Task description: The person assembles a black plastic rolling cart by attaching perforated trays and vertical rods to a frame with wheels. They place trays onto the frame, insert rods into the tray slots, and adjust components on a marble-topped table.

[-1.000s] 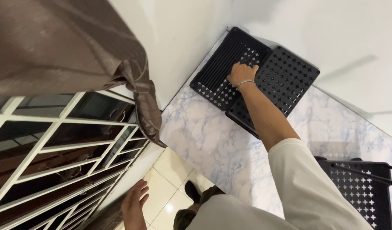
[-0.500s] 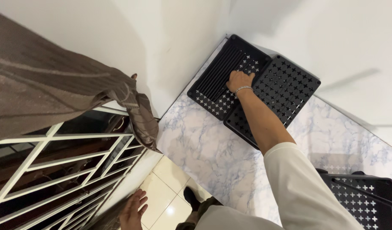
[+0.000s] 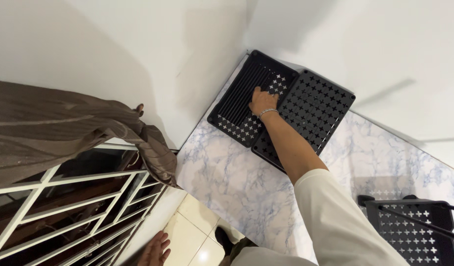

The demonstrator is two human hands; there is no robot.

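right hand flat on black slatted tray, fingers spread, gripping nothing, perforated tray just beside, left hand low, open, empty

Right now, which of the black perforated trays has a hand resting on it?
The slatted tray in the wall corner: the right hand lies flat on it. The cross-holed tray beside it and the rack at the lower right are untouched.
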